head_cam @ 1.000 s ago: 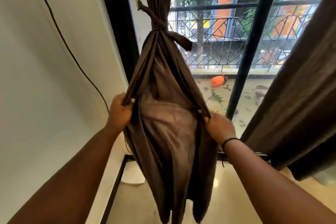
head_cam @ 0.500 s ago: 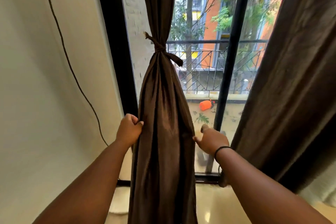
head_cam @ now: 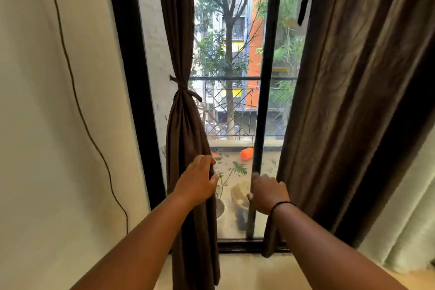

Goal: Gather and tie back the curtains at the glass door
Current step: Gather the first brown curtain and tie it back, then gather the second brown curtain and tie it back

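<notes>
The left brown curtain (head_cam: 186, 129) hangs gathered in a narrow bundle beside the door frame, bound by a tie knot (head_cam: 182, 92) of the same cloth. My left hand (head_cam: 197, 181) rests against its right edge below the knot, fingers loose and apart. In front of the glass door's black vertical bar (head_cam: 266, 77) is my right hand (head_cam: 267, 192), fingers curled downward, holding no cloth. It sits just left of the right brown curtain (head_cam: 353, 101), which hangs loose and spread. A dark tie strap (head_cam: 304, 7) dangles near that curtain's top.
A white wall (head_cam: 47, 125) with a thin black cable (head_cam: 77, 106) stands at the left. Pale fabric (head_cam: 404, 231) hangs at the far right. Through the glass I see a balcony with a railing (head_cam: 230, 110), an orange container (head_cam: 246, 153) and plants.
Both hands have let go of the left curtain's sides. The right hand has moved right, to the door bar. The view has pulled back and tilted up.
</notes>
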Tool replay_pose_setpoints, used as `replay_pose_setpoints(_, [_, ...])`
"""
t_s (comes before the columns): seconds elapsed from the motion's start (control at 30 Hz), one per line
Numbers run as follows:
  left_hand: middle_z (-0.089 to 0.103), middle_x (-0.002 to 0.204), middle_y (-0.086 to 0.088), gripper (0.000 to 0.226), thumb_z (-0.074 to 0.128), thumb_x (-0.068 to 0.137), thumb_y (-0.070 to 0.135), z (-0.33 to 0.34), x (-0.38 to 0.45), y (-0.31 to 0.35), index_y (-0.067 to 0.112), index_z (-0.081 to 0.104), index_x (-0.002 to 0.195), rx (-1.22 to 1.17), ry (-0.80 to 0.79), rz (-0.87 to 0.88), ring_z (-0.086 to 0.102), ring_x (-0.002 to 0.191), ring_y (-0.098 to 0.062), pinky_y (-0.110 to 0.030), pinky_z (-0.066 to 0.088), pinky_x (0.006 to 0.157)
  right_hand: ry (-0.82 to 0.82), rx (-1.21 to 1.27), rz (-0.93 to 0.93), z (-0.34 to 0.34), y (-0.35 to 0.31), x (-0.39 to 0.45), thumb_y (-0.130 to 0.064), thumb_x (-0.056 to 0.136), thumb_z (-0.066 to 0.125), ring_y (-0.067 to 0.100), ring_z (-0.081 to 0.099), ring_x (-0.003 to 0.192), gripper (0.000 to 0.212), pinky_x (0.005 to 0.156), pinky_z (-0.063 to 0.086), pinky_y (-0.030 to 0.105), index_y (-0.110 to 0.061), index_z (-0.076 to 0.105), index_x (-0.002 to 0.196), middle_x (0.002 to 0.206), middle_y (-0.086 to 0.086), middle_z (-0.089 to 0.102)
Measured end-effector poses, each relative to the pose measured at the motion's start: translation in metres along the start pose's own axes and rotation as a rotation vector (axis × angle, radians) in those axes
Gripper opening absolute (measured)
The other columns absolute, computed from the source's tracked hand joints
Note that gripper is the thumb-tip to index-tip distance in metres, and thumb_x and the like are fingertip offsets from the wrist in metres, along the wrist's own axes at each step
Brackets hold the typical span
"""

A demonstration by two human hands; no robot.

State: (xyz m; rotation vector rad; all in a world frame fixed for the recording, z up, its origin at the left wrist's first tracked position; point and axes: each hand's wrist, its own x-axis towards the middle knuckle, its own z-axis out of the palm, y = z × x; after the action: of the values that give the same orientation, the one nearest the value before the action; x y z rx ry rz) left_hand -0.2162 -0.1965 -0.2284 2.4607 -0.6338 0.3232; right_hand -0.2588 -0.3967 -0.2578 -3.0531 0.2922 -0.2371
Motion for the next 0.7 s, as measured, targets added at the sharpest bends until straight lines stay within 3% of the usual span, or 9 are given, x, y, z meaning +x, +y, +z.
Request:
replay_pose_setpoints(0.17, [0.04,0.132,0.003,0.029,0.056,0.09,0.036,0.041,0.034,0.055,0.026,0.047,0.116,0.019,-0.086,0.06,0.052,0.11,-0.02,-0.035,0.043,0.094,0.035,0.028,0.027,-0.014,0.068,0.008,-0.048,0.085,0.05,0.029,0.049,0.119,0.057,0.095,0.04,0.044,-0.023,0.037,0.134,0.128,0.007,0.052])
replay_pose_setpoints(0.37, [0.048,0.12,0.002,0.021,0.057,0.089,0.035,0.109,0.109,0.158,0.025,0.055,0.108,0.062,-0.184,0.167,0.053,0.108,-0.019,-0.026,0.039,0.086,0.087,0.054,0.076,-0.047,0.214,0.021,-0.049,0.083,0.052,0.028,0.049,0.119,0.051,0.095,0.041,0.045,-0.024,0.042,0.126,0.126,0.005,0.052])
replay_pose_setpoints(0.5, [0.049,0.103,0.004,0.018,0.061,0.086,0.033,0.142,0.163,0.22,0.024,0.057,0.102,0.013,-0.149,0.192,0.058,0.096,-0.021,-0.03,0.046,0.084,0.12,0.053,0.134,-0.075,0.308,0.039,-0.051,0.086,0.05,0.028,0.05,0.117,0.049,0.094,0.044,0.044,-0.024,0.042,0.126,0.124,0.005,0.052])
replay_pose_setpoints(0.6, [0.05,0.11,0.005,0.027,0.061,0.087,0.034,0.158,0.195,0.248,0.024,0.055,0.111,-0.028,-0.098,0.18,0.056,0.1,-0.017,-0.027,0.044,0.088,0.103,0.069,0.177,-0.084,0.353,0.059,-0.05,0.087,0.05,0.027,0.05,0.117,0.047,0.093,0.045,0.042,-0.025,0.042,0.126,0.123,0.003,0.052])
replay_pose_setpoints(0.7, [0.049,0.115,0.01,0.025,0.059,0.089,0.037,0.156,0.225,0.26,0.03,0.053,0.112,-0.102,-0.051,0.17,0.056,0.104,-0.015,-0.035,0.048,0.091,0.094,0.108,0.209,-0.09,0.379,0.085,-0.05,0.088,0.051,0.025,0.049,0.118,0.047,0.093,0.043,0.04,-0.026,0.041,0.127,0.124,0.002,0.051])
